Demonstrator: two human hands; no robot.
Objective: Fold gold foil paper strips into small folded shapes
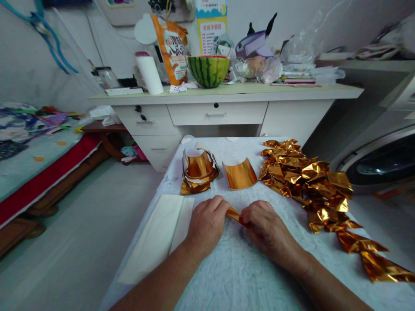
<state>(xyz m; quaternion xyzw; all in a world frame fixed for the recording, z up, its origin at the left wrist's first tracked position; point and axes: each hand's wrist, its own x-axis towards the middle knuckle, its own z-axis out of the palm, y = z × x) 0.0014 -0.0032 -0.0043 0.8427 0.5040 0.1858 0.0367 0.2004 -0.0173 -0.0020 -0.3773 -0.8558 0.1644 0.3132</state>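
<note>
Between my two hands stretches a narrow folded strip of gold foil (235, 215). My left hand (209, 220) is closed on its left end, and my right hand (264, 224) pinches the right end; the fingertips partly hide both ends. Beyond my hands lies a curved gold sheet (240, 174). Left of that sheet sits a stack of curled gold and white sheets (198, 170). Flat white paper (152, 237) lies beside my left forearm. A long pile of folded gold foil pieces (304, 177) runs down the right side of the table.
The table (223, 280) has a pale cloth. Behind it stands a white desk (191, 113) bearing a cut watermelon (209, 71), an orange pouch (173, 52) and a white roll (149, 73). A bed (39, 160) is at left, a washing machine (385, 142) at right.
</note>
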